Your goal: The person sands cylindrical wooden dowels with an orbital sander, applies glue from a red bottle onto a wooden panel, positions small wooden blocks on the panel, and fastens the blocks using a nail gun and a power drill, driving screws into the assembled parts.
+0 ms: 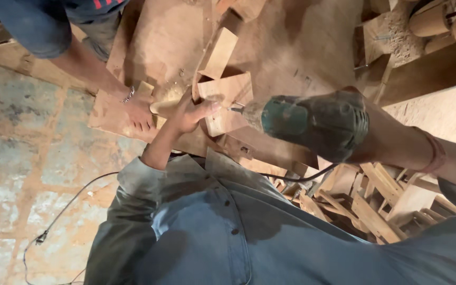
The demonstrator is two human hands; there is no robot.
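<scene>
worn concrete floor (pixel 22 174) carries a big plywood sheet (pixel 170 37), offcut pile (pixel 376 206) at right, black power cord (pixel 64 208) trailing left.
</scene>
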